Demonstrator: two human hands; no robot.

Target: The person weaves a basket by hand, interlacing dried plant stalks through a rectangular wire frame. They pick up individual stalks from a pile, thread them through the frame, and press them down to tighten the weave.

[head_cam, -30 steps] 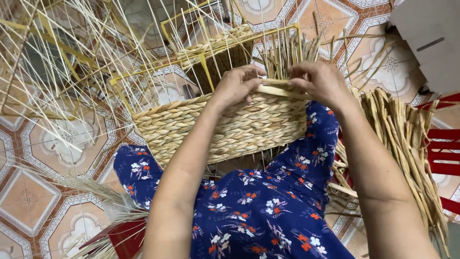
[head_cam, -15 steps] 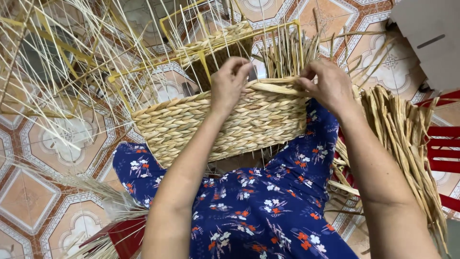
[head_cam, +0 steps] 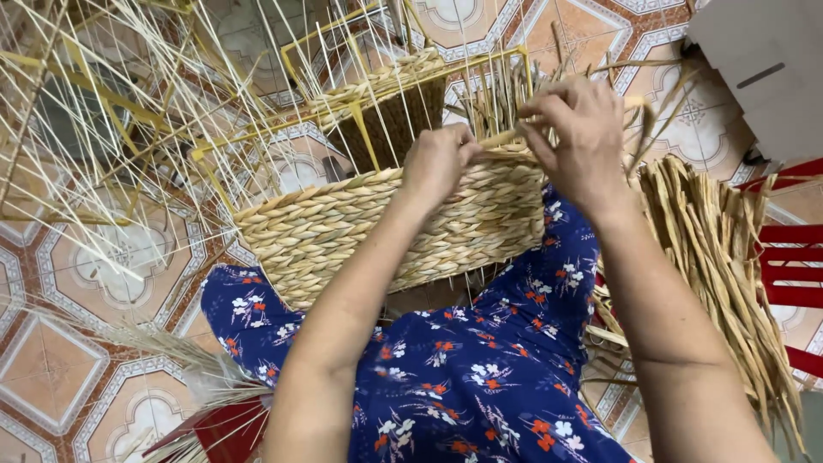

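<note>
Two hands work the rim of one half-woven straw basket [head_cam: 369,227] resting on the weaver's lap: the left hand [head_cam: 439,163] clenched on the top braid, the right hand [head_cam: 576,137] pinching one straw strand [head_cam: 506,137]. One bundle of straw [head_cam: 729,266] lies on the tiled floor [head_cam: 51,403] at right.

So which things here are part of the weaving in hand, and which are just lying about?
In use:
left hand
right hand
half-woven basket
fibre strand
yellow frame

Lying about:
bundle of dried fibre
cardboard box
red stool
</note>
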